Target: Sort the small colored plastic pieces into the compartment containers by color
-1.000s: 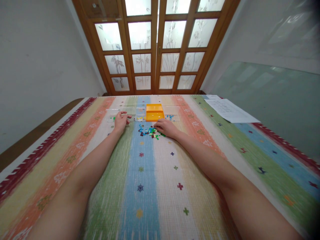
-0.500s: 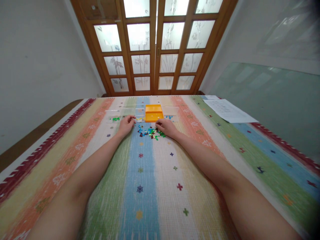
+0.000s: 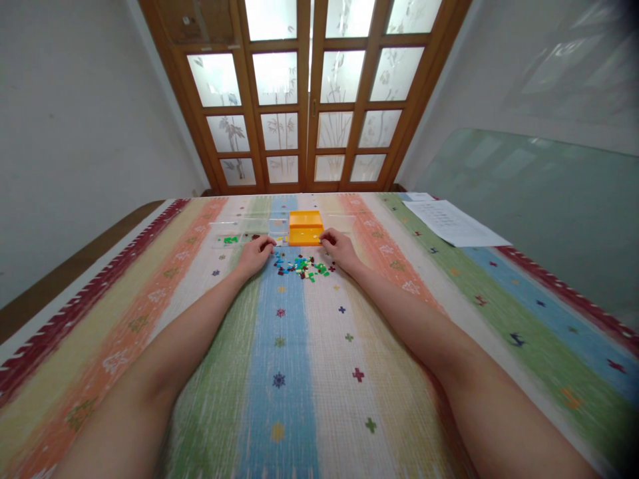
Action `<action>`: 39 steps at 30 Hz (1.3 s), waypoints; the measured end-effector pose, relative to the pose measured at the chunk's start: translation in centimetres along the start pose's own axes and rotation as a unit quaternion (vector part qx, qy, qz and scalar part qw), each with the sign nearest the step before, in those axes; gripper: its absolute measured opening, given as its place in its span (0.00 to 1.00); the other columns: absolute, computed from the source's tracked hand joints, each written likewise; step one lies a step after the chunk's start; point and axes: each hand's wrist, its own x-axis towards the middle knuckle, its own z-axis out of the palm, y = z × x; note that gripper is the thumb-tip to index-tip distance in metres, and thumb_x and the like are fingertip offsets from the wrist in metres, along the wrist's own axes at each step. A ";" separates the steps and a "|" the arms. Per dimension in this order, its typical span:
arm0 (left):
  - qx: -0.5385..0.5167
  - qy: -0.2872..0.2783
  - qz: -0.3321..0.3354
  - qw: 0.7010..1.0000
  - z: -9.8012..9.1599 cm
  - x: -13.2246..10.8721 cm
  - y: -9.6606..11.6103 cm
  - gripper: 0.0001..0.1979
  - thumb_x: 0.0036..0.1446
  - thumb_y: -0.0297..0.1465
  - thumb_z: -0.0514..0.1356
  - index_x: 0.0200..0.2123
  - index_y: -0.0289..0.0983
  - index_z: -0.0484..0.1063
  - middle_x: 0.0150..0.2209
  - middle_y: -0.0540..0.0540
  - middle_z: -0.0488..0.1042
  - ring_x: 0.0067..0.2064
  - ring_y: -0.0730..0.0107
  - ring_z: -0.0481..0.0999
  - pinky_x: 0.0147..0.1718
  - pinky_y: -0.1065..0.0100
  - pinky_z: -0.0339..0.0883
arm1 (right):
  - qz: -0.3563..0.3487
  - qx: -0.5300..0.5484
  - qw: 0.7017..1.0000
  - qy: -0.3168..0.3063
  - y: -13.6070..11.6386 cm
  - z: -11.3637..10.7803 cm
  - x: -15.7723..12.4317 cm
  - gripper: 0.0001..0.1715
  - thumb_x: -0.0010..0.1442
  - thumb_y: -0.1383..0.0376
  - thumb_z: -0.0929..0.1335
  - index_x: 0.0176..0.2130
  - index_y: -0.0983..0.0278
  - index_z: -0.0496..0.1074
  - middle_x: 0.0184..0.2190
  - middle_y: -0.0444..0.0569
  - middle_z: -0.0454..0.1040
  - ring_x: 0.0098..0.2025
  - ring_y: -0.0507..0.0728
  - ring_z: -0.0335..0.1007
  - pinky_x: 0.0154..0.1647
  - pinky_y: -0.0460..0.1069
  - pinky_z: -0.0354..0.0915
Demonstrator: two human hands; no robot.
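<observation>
coloured pieces (image 3: 303,267), piled between and just nearer the viewer than the fingertips of the left hand (image 3: 255,254) and right hand (image 3: 339,248), are seemingly being picked out, both sets bunched, any grip impossible to tell, and a light, precise pinch is called for.

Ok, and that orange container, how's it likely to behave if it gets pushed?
The orange container would probably feel stiff, as its straight walls look like hard plastic. It would likely slide rather than roll, being rectangular, not round. A push near its front right corner, where the right hand is, might swivel it.
</observation>
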 end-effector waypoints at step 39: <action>0.050 -0.072 0.047 0.995 -0.2 -0.4 1.1 0.12 0.62 0.34 0.57 0.40 0.41 0.81 0.35 0.48 0.82 0.37 0.61 0.77 0.40 0.64 0.67 | -0.110 -0.145 0.983 -0.020 0.6 0.1 0.4 0.15 0.64 0.68 0.67 0.46 0.60 0.81 0.51 0.56 0.77 0.55 0.64 0.69 0.61 0.62 0.63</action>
